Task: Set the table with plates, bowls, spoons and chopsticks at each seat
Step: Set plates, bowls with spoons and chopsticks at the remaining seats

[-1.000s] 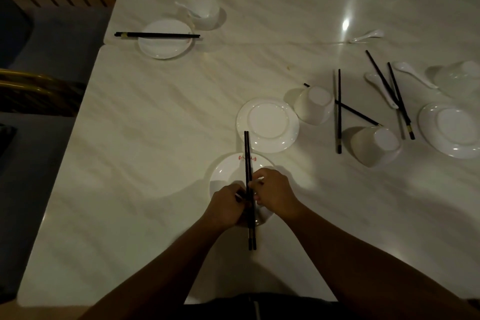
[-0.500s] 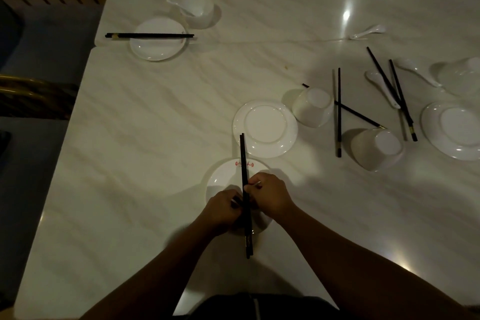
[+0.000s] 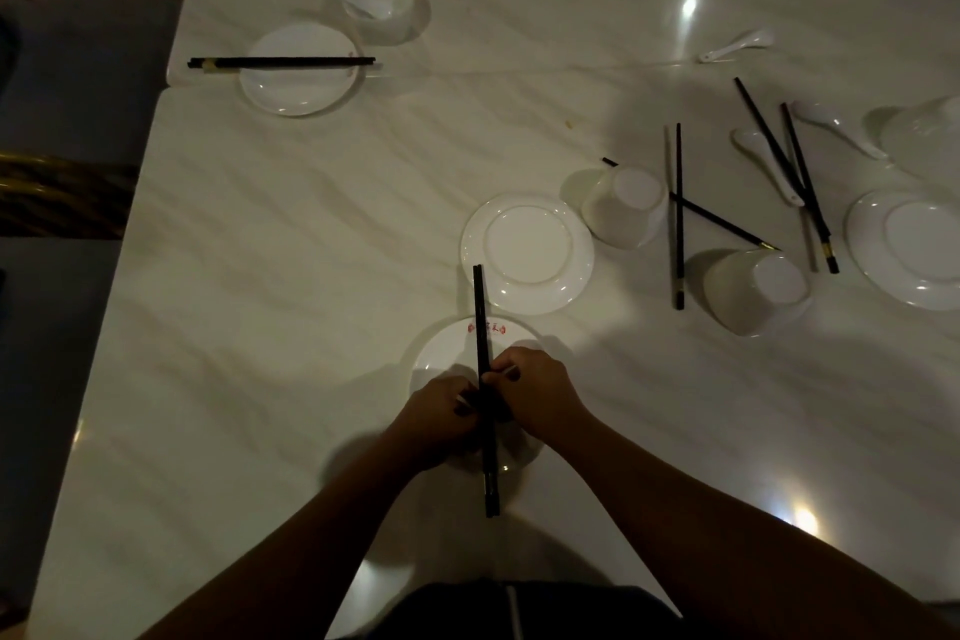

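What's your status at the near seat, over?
Left hand, right hand both gripping chopsticks. Pair lies across near plate. Second plate close ahead of tips.

Restaurant dining room, viewed from my place at a long, pale, marble-patterned tabletop [image 3: 291, 276]. Matching white plates [image 3: 527, 250], identical white bowls [image 3: 626, 205], porcelain spoons [image 3: 735, 48] and black chopsticks [image 3: 280, 62] are spread out for several seats, and the nearest plate [image 3: 441, 353] carries a red printed mark on its rim. A gold-framed chair [image 3: 57, 182] with a blue-grey seat stands along the left edge.
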`<state>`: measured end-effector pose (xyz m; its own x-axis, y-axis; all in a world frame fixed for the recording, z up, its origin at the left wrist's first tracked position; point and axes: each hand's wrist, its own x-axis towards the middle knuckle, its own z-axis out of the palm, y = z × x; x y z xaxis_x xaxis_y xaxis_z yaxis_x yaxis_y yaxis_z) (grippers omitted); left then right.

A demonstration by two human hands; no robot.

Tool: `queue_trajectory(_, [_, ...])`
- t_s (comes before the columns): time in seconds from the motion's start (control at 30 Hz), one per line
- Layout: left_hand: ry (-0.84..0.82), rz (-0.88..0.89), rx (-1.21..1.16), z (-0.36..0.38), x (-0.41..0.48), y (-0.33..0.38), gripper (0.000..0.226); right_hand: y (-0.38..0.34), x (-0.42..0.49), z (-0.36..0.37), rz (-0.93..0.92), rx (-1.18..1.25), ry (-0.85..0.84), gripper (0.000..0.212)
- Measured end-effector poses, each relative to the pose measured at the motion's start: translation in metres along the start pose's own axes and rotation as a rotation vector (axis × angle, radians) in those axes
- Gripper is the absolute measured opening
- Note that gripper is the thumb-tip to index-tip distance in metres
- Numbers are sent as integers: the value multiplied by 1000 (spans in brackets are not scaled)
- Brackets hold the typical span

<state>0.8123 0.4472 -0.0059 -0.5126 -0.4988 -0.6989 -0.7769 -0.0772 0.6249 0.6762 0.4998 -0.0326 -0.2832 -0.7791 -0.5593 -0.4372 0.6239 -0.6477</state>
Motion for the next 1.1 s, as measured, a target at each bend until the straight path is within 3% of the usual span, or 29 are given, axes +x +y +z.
queue_trajectory(0.23, [30,11,68,-5,-6,1,31,-3,-5,-1,10,31,15,20])
queue_trajectory(0.37, [195,32,128,-20,-3,7,19,-10,1,-32,28,131,124,19])
queue_trajectory(0.5, [371,75,164,-51,20,21,17,-17,22,-93,-55,23,356,22])
queue_trajectory(0.67, [503,128,235,-78,63,28,26,-10,64,-154,-94,-312,526,49])
queue_trajectory(0.77, [540,135,327,-86,86,24,35,-4,86,-173,-61,-476,479,68])
queue_trajectory(0.9, [500,-6,445,-92,115,8,56,-3,110,-185,64,-467,316,83])
queue_trajectory(0.97, [529,-52,411,-89,113,18,45,-2,119,-188,51,-497,286,88])
queue_trajectory(1.1, [561,-44,368,-83,107,28,43,-6,123,-193,-21,-490,283,79])
